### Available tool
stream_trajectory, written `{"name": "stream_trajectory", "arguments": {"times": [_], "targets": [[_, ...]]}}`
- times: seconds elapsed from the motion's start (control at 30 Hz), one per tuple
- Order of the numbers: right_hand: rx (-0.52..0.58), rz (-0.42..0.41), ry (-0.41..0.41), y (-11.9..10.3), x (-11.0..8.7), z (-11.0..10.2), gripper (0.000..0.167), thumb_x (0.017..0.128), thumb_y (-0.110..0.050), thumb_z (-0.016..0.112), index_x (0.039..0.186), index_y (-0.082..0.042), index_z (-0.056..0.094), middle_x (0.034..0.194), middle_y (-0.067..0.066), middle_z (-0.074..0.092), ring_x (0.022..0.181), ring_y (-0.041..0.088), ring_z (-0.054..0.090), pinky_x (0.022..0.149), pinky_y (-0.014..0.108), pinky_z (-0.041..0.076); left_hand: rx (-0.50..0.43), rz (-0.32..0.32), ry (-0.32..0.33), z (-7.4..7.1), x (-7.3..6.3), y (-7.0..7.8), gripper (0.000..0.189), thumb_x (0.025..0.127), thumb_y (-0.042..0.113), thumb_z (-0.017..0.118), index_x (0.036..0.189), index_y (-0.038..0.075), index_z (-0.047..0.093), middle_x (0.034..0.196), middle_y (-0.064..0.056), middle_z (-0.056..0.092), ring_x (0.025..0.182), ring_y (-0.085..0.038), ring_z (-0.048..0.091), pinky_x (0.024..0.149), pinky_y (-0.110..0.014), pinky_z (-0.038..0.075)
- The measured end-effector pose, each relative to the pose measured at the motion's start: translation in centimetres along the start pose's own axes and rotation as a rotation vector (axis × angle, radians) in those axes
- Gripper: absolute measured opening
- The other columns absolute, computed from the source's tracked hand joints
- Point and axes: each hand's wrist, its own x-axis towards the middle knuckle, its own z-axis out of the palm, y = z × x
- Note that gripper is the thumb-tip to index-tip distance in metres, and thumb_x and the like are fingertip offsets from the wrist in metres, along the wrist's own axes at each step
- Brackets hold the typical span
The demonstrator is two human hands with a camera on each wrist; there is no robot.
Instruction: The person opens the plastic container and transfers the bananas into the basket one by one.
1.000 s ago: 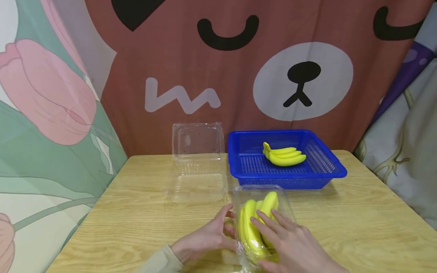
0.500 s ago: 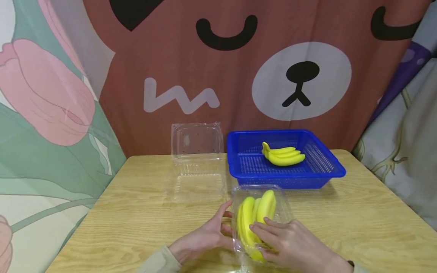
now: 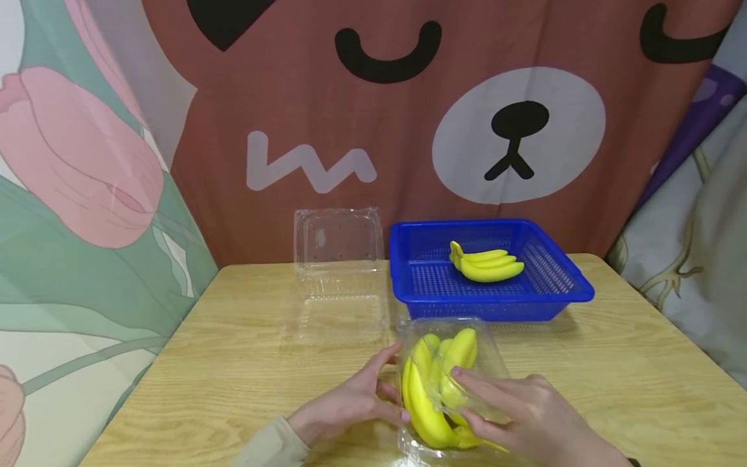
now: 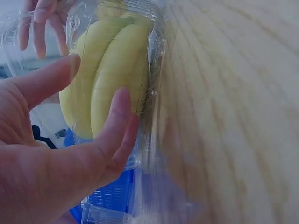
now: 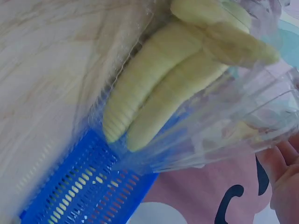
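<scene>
In the head view a clear plastic clamshell box [image 3: 487, 347] stands near the front of the table with a bunch of yellow bananas [image 3: 428, 415] inside. Its clear lid is tilted up over them, near edge raised. My right hand [image 3: 533, 415] holds that lid by the edge, thumb and fingers at its near right part. My left hand [image 3: 350, 399] rests against the box's left side, fingers spread and loosely bent. Through the clear wall, the left wrist view shows the bananas [image 4: 119, 70] close to my left fingertips. The right wrist view has the bananas [image 5: 163, 70] under the raised lid [image 5: 219, 126].
Behind the box, a blue mesh basket [image 3: 496, 299] holds another banana bunch [image 3: 490, 267]. To its left stands a second clear clamshell [image 3: 338, 240] with its lid up. The wooden table [image 3: 233, 363] meets a bear-print curtain [image 3: 408, 130] at the back.
My right hand has gone from lying over the lid to lifting its near edge. The lid has tilted up, baring the nearer bananas. My left hand stays by the box's side.
</scene>
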Motion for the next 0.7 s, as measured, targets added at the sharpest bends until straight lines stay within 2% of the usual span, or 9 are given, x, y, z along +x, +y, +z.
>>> {"name": "stream_trajectory", "arguments": {"times": [0.13, 0.2, 0.27, 0.37, 0.47, 0.5, 0.6, 0.7], "targets": [[0.016, 0.015, 0.025, -0.5, -0.2, -0.7, 0.05, 0.094, -0.039, 0.064, 0.124, 0.001, 0.066, 0.111, 0.011, 0.071, 0.09, 0.013, 0.07, 0.065, 0.013, 0.054, 0.017, -0.007, 0.013, 0.1, 0.0, -0.1, 0.106, 0.074, -0.002, 0.079, 0.158, 0.022, 0.017, 0.154, -0.008, 0.026, 0.105, -0.025, 0.058, 0.099, -0.044, 0.042], [0.004, -0.014, 0.059, -0.8, 0.0, -1.1, 0.053, 0.092, -0.037, 0.067, 0.123, 0.005, 0.064, 0.117, 0.015, 0.069, 0.098, 0.017, 0.069, 0.072, 0.016, 0.055, 0.019, -0.007, 0.017, 0.2, 0.0, -0.2, 0.107, 0.074, -0.001, 0.079, 0.158, 0.022, 0.016, 0.156, -0.008, 0.022, 0.112, -0.025, 0.056, 0.104, -0.049, 0.039], [-0.031, 0.0, 0.072, -1.2, 0.3, -1.6, 0.056, 0.091, -0.038, 0.068, 0.125, 0.006, 0.063, 0.124, 0.017, 0.065, 0.107, 0.018, 0.066, 0.08, 0.016, 0.053, 0.024, -0.003, 0.022, 0.2, 0.1, -0.1, 0.107, 0.074, -0.001, 0.079, 0.158, 0.023, 0.016, 0.159, -0.008, 0.018, 0.118, -0.026, 0.054, 0.106, -0.053, 0.037], [-0.131, 0.095, 0.036, -2.0, 0.6, -2.6, 0.063, 0.091, -0.046, 0.062, 0.133, 0.001, 0.058, 0.133, 0.014, 0.06, 0.117, 0.018, 0.06, 0.089, 0.015, 0.048, 0.031, 0.001, 0.024, 0.2, 0.1, 0.0, 0.107, 0.075, 0.001, 0.079, 0.158, 0.023, 0.016, 0.161, -0.008, 0.015, 0.124, -0.028, 0.05, 0.107, -0.056, 0.035], [-0.24, 0.295, -0.066, -3.0, 0.5, -3.7, 0.071, 0.092, -0.06, 0.049, 0.145, -0.012, 0.049, 0.146, 0.003, 0.05, 0.126, 0.008, 0.051, 0.093, 0.009, 0.041, 0.035, 0.003, 0.023, 0.3, 0.0, 0.0, 0.106, 0.075, 0.001, 0.079, 0.158, 0.022, 0.016, 0.161, -0.009, 0.013, 0.126, -0.029, 0.048, 0.108, -0.056, 0.033], [-0.259, 0.334, -0.087, -3.1, 0.5, -4.0, 0.072, 0.092, -0.061, 0.046, 0.147, -0.014, 0.047, 0.148, 0.001, 0.048, 0.128, 0.007, 0.048, 0.094, 0.008, 0.039, 0.031, 0.006, 0.022, 0.3, 0.0, 0.0, 0.106, 0.075, 0.0, 0.079, 0.158, 0.022, 0.016, 0.162, -0.009, 0.013, 0.126, -0.029, 0.048, 0.108, -0.056, 0.033], [-0.26, 0.369, -0.083, -3.3, 0.5, -5.1, 0.072, 0.094, -0.06, 0.04, 0.147, -0.011, 0.046, 0.15, 0.004, 0.044, 0.133, 0.007, 0.04, 0.1, 0.008, 0.032, 0.017, 0.014, 0.019, 0.4, 0.0, 0.0, 0.107, 0.075, -0.001, 0.079, 0.158, 0.02, 0.016, 0.162, -0.011, 0.012, 0.125, -0.03, 0.049, 0.109, -0.054, 0.033], [-0.259, 0.31, -0.04, -2.8, 0.3, -6.3, 0.069, 0.096, -0.055, 0.039, 0.139, -0.002, 0.052, 0.145, 0.013, 0.047, 0.135, 0.008, 0.035, 0.106, 0.009, 0.023, 0.007, 0.016, 0.018, 0.4, -0.1, 0.1, 0.106, 0.074, -0.002, 0.079, 0.158, 0.02, 0.016, 0.162, -0.012, 0.012, 0.125, -0.031, 0.049, 0.108, -0.053, 0.035]]}}
